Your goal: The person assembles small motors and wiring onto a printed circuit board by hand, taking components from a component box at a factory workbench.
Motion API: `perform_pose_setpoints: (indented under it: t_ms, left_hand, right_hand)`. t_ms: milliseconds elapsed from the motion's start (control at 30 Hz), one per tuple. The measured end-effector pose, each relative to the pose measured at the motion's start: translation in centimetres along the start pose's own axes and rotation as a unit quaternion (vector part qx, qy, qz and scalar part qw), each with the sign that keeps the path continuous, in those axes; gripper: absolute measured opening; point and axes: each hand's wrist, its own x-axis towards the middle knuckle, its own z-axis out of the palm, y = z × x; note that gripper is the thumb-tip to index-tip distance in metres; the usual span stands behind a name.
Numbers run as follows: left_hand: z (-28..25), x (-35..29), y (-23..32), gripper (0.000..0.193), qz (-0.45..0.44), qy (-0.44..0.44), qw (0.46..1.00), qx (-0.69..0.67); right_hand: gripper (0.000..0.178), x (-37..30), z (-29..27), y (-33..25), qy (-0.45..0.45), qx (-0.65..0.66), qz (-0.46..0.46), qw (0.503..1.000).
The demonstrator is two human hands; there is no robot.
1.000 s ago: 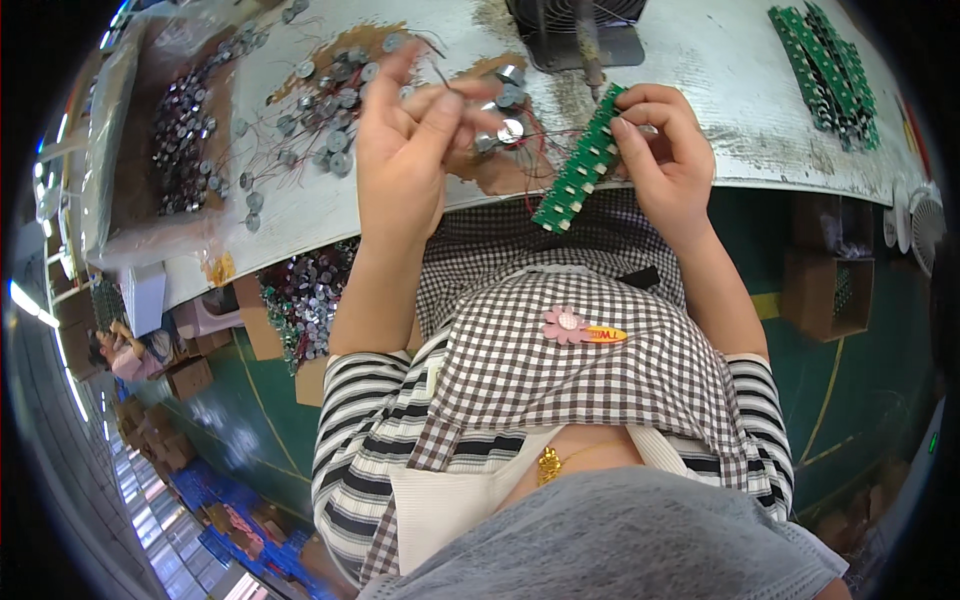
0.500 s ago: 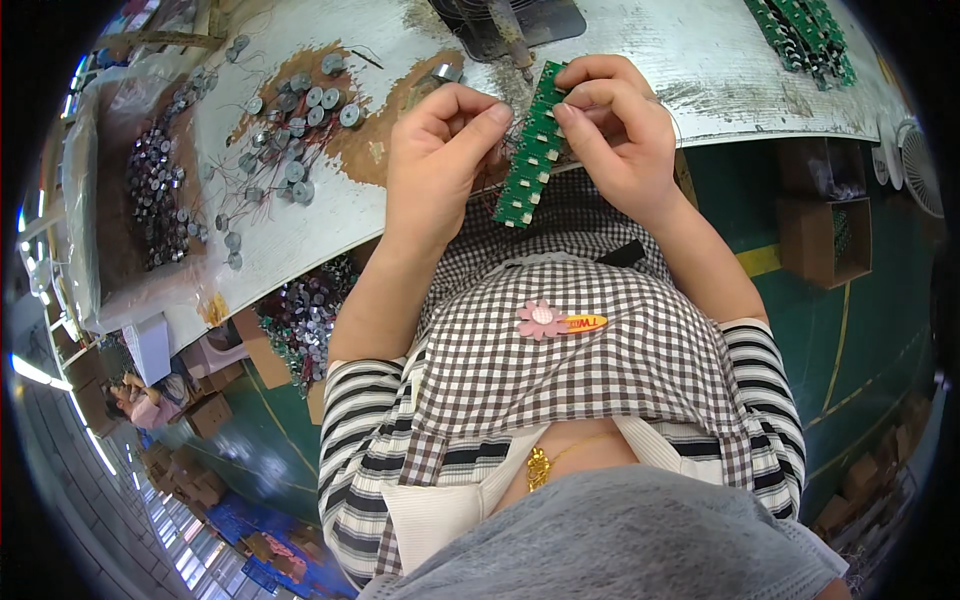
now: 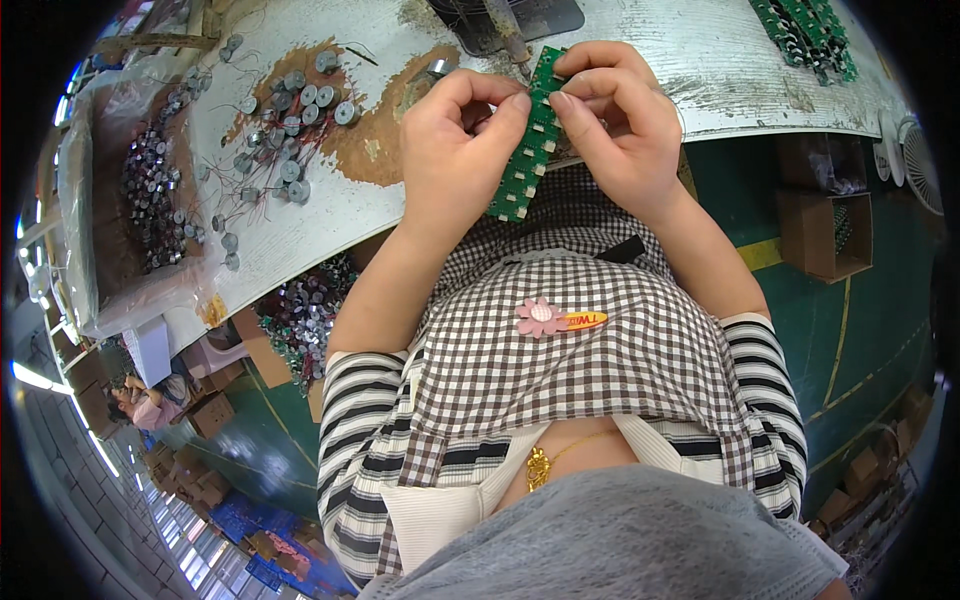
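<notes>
A long green strip of circuit boards (image 3: 524,168) with white connectors along it hangs tilted between my hands, near the table's front edge. My right hand (image 3: 625,130) pinches its upper part between thumb and bent fingers. Closed in a pinch, my left hand (image 3: 458,145) has its thumb and fingertips against the strip's left edge. What those fingertips hold is too small and hidden to make out. A small round metal motor (image 3: 440,68) sits just beyond my left hand.
Several small motors with thin red wires (image 3: 290,125) lie loose on the worn white table (image 3: 270,235). A plastic-lined box (image 3: 95,215) at left holds many more. More green boards (image 3: 805,40) lie at far right. A dark metal stand (image 3: 508,30) rises beyond my hands. Cardboard boxes (image 3: 852,250) stand right.
My left hand has moved right, bringing its pinched fingertips to the strip's edge. My right hand and the strip have shifted slightly away from me and left.
</notes>
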Motion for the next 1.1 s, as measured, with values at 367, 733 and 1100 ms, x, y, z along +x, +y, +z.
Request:
perform_pose_setpoints:
  t_ms: [367,733,1100]
  left_hand:
    - [0.0,0.9,0.3,0.009,0.035,0.021,0.999,0.020]
    - [0.1,0.1,0.2,0.009,-0.007,0.002,1.000,0.002]
    - [0.2,0.5,0.1,0.010,0.000,0.025,1.000,0.000]
  right_hand:
    - [0.008,0.9,0.4,-0.8,-0.013,-0.006,0.022,1.000]
    - [0.006,-0.7,0.1,-0.3,0.002,0.077,0.069,0.995]
    - [0.008,0.3,0.5,-0.9,-0.025,0.001,0.063,0.998]
